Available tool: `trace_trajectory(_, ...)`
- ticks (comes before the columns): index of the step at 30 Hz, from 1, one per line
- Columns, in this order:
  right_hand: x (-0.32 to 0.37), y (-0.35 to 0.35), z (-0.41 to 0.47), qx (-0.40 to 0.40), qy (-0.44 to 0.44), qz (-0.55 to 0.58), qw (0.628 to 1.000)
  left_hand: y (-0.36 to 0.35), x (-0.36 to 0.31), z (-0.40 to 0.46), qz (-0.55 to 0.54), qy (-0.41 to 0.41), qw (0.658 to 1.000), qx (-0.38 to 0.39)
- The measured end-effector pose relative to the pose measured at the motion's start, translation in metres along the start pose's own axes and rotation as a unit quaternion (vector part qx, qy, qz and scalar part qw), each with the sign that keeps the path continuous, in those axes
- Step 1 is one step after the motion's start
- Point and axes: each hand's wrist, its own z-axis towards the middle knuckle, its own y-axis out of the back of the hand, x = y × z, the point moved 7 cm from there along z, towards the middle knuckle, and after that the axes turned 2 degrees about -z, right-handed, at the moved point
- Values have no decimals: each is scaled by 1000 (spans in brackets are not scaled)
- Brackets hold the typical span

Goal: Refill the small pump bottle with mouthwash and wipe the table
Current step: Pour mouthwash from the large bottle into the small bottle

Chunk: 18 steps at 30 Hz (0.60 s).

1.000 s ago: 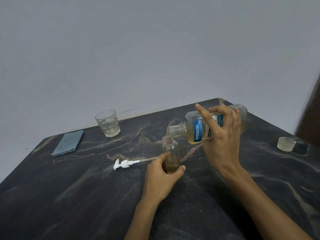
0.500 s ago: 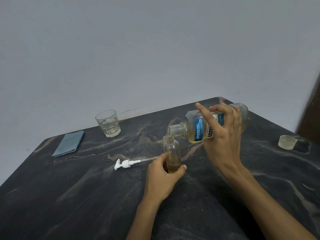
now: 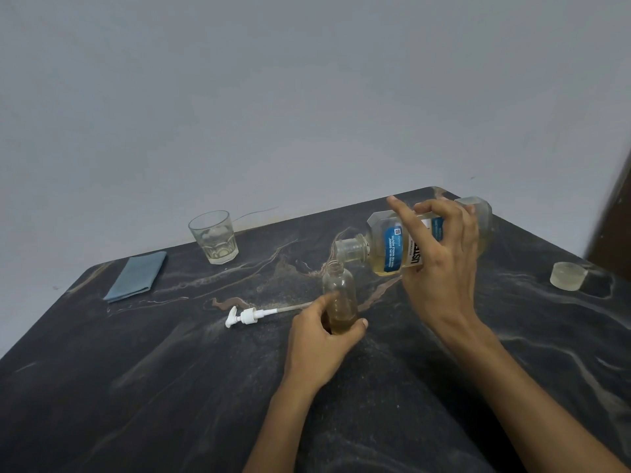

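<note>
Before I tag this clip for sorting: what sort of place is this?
Probably a room at home, though little shows: a dark marble-patterned table against a plain grey wall, with a drinking glass, a folded blue cloth and a mouthwash bottle.

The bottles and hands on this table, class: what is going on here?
A person is pouring mouthwash. The right hand tips the big mouthwash bottle, its mouth over the small bottle, which the left hand grips upright on the table. The small bottle is partly filled. Its pump head lies beside it; the blue cloth waits unused.
</note>
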Motion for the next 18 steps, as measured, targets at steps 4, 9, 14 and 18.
trace_trajectory(4,1,0,0,-2,1,-3,1000,0,1,0,-11,1,1000,-3)
trace_trajectory(9,1,1,0,-9,5,-2,1000,1,-3,0,1,2,1000,-1)
trace_trajectory(14,0,0,0,-6,3,0,1000,0,-5,0,8,-6,1000,7)
trace_trajectory(18,0,0,0,-6,5,1,1000,0,2,0,-11,2,1000,-1)
